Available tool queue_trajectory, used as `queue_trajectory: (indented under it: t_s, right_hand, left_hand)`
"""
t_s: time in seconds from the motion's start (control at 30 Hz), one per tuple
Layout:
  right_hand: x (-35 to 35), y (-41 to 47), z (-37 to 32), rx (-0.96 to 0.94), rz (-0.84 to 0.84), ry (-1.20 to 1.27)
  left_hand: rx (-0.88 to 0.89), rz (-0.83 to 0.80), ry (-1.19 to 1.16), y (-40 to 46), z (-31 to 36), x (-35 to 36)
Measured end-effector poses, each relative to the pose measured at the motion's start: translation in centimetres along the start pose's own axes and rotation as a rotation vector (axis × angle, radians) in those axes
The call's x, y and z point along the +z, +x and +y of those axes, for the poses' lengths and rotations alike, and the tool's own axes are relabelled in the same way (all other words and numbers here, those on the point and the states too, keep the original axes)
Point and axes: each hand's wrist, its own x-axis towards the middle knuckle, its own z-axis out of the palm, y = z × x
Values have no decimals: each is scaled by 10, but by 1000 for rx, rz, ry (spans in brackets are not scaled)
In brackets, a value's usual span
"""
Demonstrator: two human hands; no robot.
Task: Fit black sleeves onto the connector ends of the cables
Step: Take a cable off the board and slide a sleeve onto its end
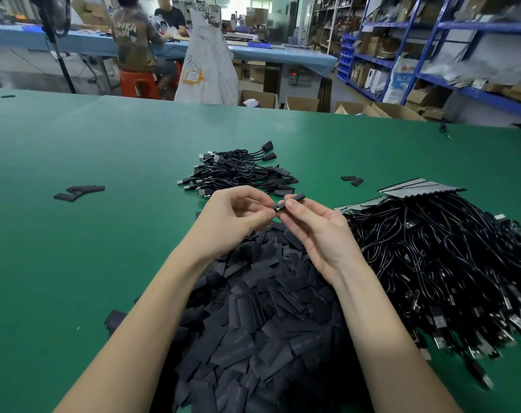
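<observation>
Far to the left of my grip, I am seeing a few loose black sleeve pieces [79, 192] lying flat on the green surface [74, 248]. My left hand [235, 217] is hovering above the near heap, its thumb and forefinger curling together and pinching the left end of a small black sleeve [286, 204]. My right hand [319, 231] is meeting it from the other side, thumb and forefinger clamping on the same sleeve, whose right end is sticking out past the fingertips [292, 205]. Both hands are holding the piece in the air between them; I cannot tell whether a cable end is already inside it.

Directly beneath the grip and my forearms, a large heap of flat black sleeves [262, 317] is spreading toward the near edge of the surface. Just beyond the grip, a smaller bundle of black USB cables [238, 171] is lying with sleeves already sitting on the ends at its right side and bare metal plugs pointing left. Beyond and to the right of the grip, two more stray sleeves [352, 180] are resting apart from everything. To the right of my right hand, a big tangled pile of unsleeved cables [444, 257] is lying with its circuit-board ends [372, 202] toward the far side and its USB plugs toward me.
</observation>
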Motion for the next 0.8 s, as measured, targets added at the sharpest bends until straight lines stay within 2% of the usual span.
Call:
queue_trajectory:
  t_s: [0.57,0.8]
  right_hand:
    - [3,-2,-1,-22,-41,-50]
    - [3,-2,2,-60,-31,-55]
  left_hand:
    - [23,26,-46,0,0,1]
    - [-47,-6,-7,1,0,0]
